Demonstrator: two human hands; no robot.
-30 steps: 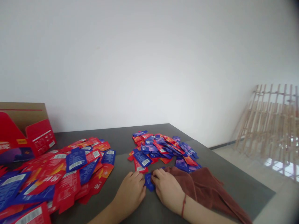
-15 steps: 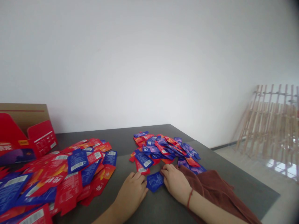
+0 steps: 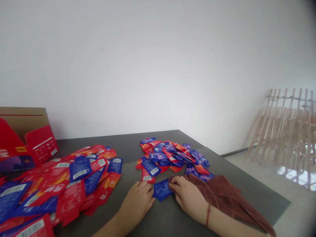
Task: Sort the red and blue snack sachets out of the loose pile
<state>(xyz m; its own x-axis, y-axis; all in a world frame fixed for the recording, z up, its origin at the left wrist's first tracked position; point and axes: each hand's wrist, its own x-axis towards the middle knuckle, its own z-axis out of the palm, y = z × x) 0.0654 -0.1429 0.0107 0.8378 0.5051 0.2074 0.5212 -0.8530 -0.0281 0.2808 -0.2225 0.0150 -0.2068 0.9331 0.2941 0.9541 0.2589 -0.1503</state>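
A small blue packet point(image 3: 161, 190) lies flat on the dark table point(image 3: 128, 144) between my hands. My left hand point(image 3: 138, 204) rests curled on the table and its fingertips touch the packet's left edge. My right hand point(image 3: 189, 196) pinches the packet's right edge; a red string circles that wrist. Just beyond the hands sits a heap of small blue and red packets point(image 3: 170, 156). A brown-red cloth point(image 3: 222, 197) lies under and beside my right forearm.
A spread of larger flat red and blue cartons point(image 3: 56, 184) covers the table's left side. An opened red box with a brown cardboard back point(image 3: 27, 141) stands at the far left. A wooden lattice point(image 3: 286, 125) leans against the white wall at right.
The blue packet, crumpled between both hands a second ago, now lies flat. My right hand has shifted a little to the right along its edge.
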